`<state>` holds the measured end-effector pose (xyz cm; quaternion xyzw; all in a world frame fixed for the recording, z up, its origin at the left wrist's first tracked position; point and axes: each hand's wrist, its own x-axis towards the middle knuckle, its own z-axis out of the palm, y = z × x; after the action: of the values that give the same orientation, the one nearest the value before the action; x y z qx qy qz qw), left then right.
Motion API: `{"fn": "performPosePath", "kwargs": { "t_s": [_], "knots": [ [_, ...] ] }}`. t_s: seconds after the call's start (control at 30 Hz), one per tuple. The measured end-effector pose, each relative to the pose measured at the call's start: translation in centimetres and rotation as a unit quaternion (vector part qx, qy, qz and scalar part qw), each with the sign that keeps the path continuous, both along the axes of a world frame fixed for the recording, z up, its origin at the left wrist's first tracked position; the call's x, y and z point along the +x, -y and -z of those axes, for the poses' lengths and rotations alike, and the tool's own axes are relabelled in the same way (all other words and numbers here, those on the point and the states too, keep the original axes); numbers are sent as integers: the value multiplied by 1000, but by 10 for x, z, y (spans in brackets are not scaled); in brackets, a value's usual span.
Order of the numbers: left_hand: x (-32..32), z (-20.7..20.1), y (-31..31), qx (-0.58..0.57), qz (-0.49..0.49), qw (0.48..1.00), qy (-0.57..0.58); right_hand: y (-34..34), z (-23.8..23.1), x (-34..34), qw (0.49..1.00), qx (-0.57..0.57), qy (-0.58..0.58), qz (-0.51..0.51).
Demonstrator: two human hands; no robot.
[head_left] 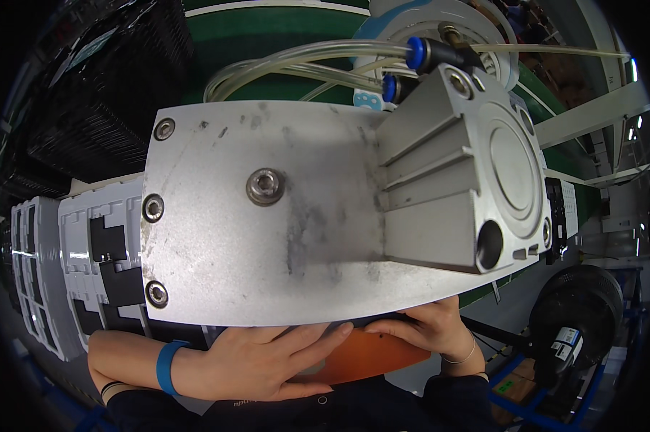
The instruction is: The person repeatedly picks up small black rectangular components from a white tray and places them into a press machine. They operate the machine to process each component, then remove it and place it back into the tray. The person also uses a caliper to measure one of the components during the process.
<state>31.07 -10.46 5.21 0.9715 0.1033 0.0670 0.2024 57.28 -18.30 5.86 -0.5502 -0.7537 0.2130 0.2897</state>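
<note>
A large silver metal plate [224,237] with several bolts fills the middle of the view, and a ribbed metal pneumatic cylinder [447,180] stands on its right part. Below its near edge, my left hand [253,363] lies with fingers stretched out and thumb apart; some fingertips pass under the plate. Across from it, my right hand [433,327] is bent inward under the same edge, thumb pointing left. Its fingers are curled at a dark strip, and what they hold is hidden. Between the hands shows an orange flat panel [368,356], close to both thumbs.
Clear air hoses [296,54] with blue-collared fittings run behind the plate. White plastic trays [98,245] with black parts stand at the left, below stacked black crates [116,93]. A round black device [580,309] on a blue frame stands at the right. Green surface [267,21] lies beyond.
</note>
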Motion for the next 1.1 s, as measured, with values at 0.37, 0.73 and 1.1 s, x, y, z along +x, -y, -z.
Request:
{"fn": "performPosePath", "kwargs": {
  "t_s": [0.37,0.73,1.1],
  "knots": [
    [-1,3,2,1,-8,1000,5,-1,-1,-2,1000,1,-13,3],
    [2,3,2,-20,-15,999,31,-1,0,-1,1000,-21,3,-5],
    [2,-1,-4,-23,-33,990,136,1,-14,-7,996,-47,-79,-1]
  ]
}}
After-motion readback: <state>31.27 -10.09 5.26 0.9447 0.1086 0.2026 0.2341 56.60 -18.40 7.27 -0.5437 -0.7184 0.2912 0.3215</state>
